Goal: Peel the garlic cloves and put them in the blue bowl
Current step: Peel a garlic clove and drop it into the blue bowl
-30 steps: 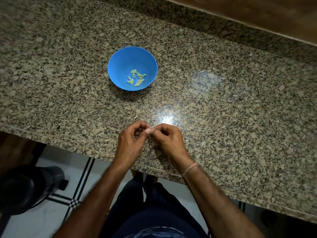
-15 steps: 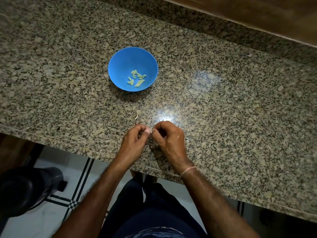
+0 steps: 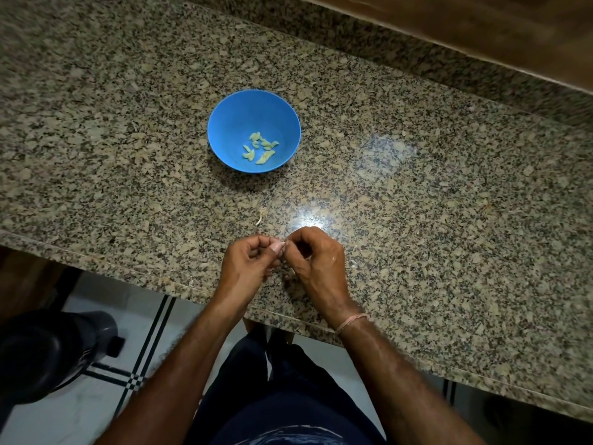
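Observation:
A blue bowl [image 3: 224, 123] stands on the granite counter, with several pale peeled garlic cloves [image 3: 260, 148] lying in its bottom. Nearer the counter's front edge, my left hand [image 3: 248, 268] and my right hand [image 3: 317, 261] meet fingertip to fingertip. Between them they pinch a small pinkish garlic clove [image 3: 277, 247]; most of it is hidden by the fingers. Both hands sit well in front of the bowl, slightly to its right.
A scrap of garlic skin [image 3: 261, 216] lies on the granite counter [image 3: 433, 203] between the hands and the bowl. A wooden ledge [image 3: 481, 30] runs along the back right. Below the front edge, a dark round container [image 3: 48, 351] stands on the tiled floor.
The hands stay together on the clove, with only small shifts of the fingers. The bowl and its cloves have not moved.

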Demonstrator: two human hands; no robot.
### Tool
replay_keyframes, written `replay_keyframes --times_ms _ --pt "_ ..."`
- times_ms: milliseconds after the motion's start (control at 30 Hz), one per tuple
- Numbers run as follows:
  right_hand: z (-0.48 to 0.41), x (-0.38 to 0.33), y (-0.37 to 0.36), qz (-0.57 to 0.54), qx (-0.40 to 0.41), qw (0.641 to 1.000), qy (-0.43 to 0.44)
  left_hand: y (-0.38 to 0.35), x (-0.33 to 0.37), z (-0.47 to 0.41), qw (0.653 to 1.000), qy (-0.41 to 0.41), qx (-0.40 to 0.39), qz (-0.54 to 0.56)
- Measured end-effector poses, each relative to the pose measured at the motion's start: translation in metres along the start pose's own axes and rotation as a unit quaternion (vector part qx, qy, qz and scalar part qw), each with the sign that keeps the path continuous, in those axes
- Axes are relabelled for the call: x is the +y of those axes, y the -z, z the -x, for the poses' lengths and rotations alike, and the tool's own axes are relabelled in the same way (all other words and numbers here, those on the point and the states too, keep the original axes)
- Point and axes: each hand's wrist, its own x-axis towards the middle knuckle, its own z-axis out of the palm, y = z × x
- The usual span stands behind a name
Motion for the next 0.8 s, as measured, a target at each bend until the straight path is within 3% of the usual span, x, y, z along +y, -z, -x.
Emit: replay_keyframes --times_ms 233,433,600,800 --pt "-0.003 0.006 0.003 0.051 0.008 0.999 0.003 0.000 -0.001 -0.001 0.997 0.041 0.000 0.061" --pt "-0.004 0.012 0.003 0.153 -0.011 0.987 0.048 0.002 -0.001 -0.003 0.996 0.030 0.024 0.085" --pt "-0.002 0.013 0.004 0.229 0.020 0.973 0.030 0.002 -0.003 -0.004 0.995 0.014 0.039 0.086" --pt "0.001 0.011 0.006 0.186 0.049 0.980 0.047 0.001 -0.008 -0.006 0.997 0.008 0.032 0.067"
